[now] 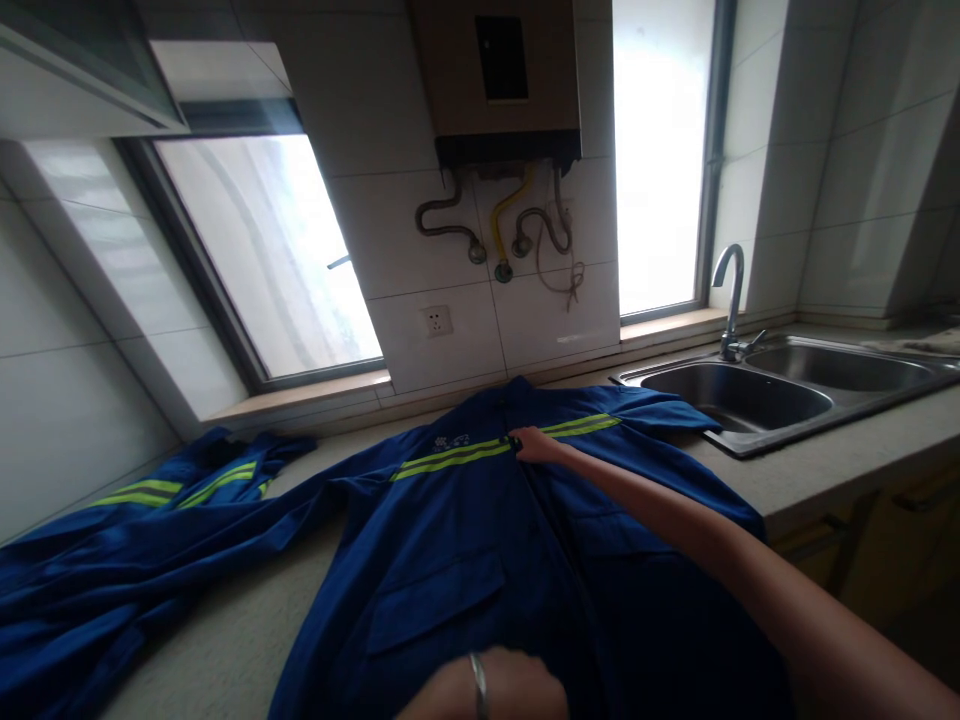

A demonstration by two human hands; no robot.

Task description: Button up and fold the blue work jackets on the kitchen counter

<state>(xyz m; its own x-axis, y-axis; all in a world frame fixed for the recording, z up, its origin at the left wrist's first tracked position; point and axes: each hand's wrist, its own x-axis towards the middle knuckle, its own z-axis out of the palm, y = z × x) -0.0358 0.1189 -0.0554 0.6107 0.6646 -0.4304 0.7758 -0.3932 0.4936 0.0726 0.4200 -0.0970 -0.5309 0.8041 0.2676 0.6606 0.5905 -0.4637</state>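
Note:
A blue work jacket (450,540) with yellow-green reflective stripes lies spread front up on the countertop, its collar toward the wall. My right hand (534,445) reaches across it and is closed on the jacket's front edge at chest height, by the stripe. At the bottom of the view, my left hand (525,685) is over the lower part of the jacket, with a silver bangle (480,685) at the wrist. Its fingers are blurred and cut off by the frame, so their grip does not show. A flap pocket (439,605) lies just beyond that hand.
Another blue garment (67,590) with similar stripes lies crumpled at the left on the countertop (225,610). A double steel sink (735,395) with a faucet (731,300) is at the right, close to one sleeve. A water heater (502,90) hangs on the tiled wall between two windows.

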